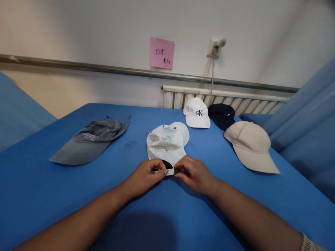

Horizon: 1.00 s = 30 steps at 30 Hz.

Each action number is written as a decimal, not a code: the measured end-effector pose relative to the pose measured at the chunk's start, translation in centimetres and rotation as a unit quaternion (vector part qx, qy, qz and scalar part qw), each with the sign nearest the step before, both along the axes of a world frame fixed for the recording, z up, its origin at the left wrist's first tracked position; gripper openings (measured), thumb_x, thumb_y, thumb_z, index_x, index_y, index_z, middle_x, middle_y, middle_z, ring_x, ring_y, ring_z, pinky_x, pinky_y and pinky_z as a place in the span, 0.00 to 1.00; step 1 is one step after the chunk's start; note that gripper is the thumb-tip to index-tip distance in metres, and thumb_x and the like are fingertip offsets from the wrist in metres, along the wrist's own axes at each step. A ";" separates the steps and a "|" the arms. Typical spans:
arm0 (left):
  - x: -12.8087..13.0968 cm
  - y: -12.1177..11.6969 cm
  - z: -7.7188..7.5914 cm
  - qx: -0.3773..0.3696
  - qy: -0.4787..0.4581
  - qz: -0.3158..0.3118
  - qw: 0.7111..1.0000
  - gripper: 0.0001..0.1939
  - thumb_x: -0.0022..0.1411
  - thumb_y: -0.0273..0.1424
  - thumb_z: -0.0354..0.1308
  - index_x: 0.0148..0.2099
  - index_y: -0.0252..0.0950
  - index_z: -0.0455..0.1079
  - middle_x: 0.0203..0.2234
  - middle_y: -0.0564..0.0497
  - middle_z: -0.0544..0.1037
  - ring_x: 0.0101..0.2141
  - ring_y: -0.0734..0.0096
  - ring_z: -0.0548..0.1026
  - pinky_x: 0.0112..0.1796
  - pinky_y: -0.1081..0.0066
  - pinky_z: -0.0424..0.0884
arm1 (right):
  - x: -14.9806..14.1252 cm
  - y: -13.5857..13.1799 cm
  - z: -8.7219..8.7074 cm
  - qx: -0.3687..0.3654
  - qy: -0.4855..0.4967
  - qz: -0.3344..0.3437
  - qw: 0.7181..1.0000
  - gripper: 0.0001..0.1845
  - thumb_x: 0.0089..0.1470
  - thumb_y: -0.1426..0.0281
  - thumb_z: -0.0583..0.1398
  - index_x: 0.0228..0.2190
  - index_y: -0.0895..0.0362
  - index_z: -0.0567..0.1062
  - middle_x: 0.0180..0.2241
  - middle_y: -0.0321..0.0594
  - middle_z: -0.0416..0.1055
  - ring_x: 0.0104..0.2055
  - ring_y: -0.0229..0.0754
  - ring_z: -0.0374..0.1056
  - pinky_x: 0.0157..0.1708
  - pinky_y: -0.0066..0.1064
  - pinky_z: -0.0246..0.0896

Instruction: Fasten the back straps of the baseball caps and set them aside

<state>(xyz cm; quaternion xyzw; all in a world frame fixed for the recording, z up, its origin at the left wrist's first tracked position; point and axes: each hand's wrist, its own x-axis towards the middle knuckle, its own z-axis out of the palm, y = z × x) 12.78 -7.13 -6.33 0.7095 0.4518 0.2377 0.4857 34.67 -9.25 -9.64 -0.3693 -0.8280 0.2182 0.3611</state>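
A pale, nearly white baseball cap [166, 141] lies in the middle of the blue surface, its brim pointing away from me and its back opening towards me. My left hand [145, 176] pinches the left part of the cap's white back strap [170, 172] between thumb and fingers. On the strap's right end, beside a small dark brownish piece, my right hand [195, 174] is closed in a pinch. The dark inside of the cap shows through the opening above the strap. My fingers partly cover both strap ends.
A grey cap [94, 139] lies to the left. At the back right are a white cap [196, 113] with black letters, a navy cap [222, 115] and a beige cap [251, 144]. Behind the blue-covered table [65, 195] stand a radiator [178, 97] and a metal rail [117, 70].
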 end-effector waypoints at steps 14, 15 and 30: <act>0.0 -0.2 0.0 0.014 0.004 -0.003 1.000 0.11 0.58 0.36 0.57 0.27 0.35 0.67 0.19 0.58 0.65 0.24 0.76 0.61 0.26 0.76 0.58 | 0.0 -0.2 0.3 0.023 -0.023 -0.002 0.999 0.08 0.56 0.77 0.61 0.38 0.54 0.70 0.35 0.38 0.71 0.35 0.38 0.67 0.35 0.29 0.62; 0.0 -0.2 0.0 0.016 0.004 -0.005 1.000 0.11 0.58 0.36 0.57 0.27 0.35 0.67 0.20 0.58 0.65 0.24 0.76 0.61 0.26 0.76 0.59 | 0.0 -0.2 0.3 0.023 -0.025 -0.001 0.999 0.08 0.56 0.77 0.61 0.38 0.54 0.70 0.35 0.38 0.71 0.35 0.38 0.67 0.35 0.29 0.62; 0.2 -0.4 0.3 0.035 0.025 -0.002 0.999 0.12 0.58 0.37 0.56 0.26 0.36 0.68 0.20 0.57 0.66 0.25 0.74 0.63 0.28 0.75 0.60 | 0.0 -0.3 0.4 0.028 -0.035 0.011 0.999 0.08 0.58 0.76 0.60 0.39 0.54 0.69 0.35 0.38 0.70 0.35 0.39 0.66 0.35 0.30 0.62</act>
